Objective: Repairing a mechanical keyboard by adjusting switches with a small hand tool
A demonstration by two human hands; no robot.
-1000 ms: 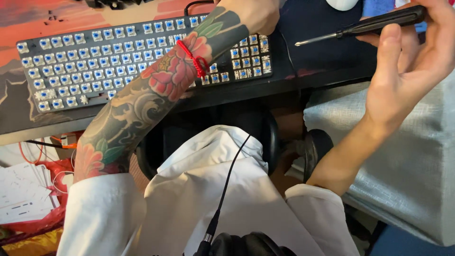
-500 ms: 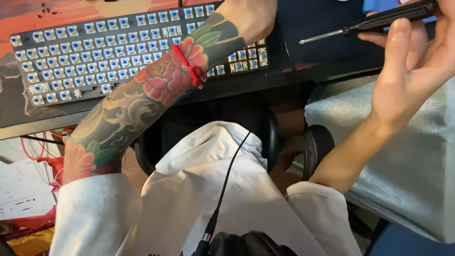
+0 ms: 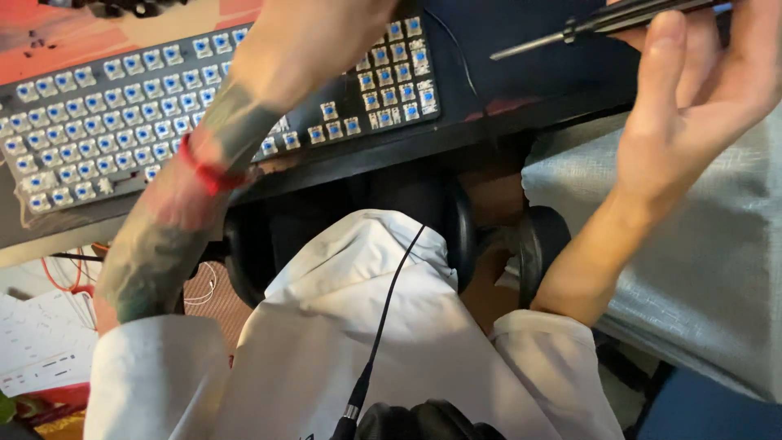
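Note:
My right hand (image 3: 692,98) is raised at the upper right, holding a slim dark screwdriver (image 3: 603,20) whose metal tip points left above the desk. A keyboard (image 3: 98,122) stripped of its keycaps, with rows of blue switches showing, lies on the dark desk (image 3: 489,122). My tattooed left forearm, with a red band, crosses over the keyboard and is blurred with motion. My left hand (image 3: 326,37) runs out at the top edge, so its fingers are hidden.
My white hooded top (image 3: 366,326) fills the lower middle, with a black cable (image 3: 391,301) running down it. Grey fabric (image 3: 700,269) lies at the right. White papers (image 3: 41,342) and red wires (image 3: 61,273) sit at the lower left under the desk edge.
My left arm has pulled back down and to the left across the keyboard. The right hand and the screwdriver have shifted up towards the top edge.

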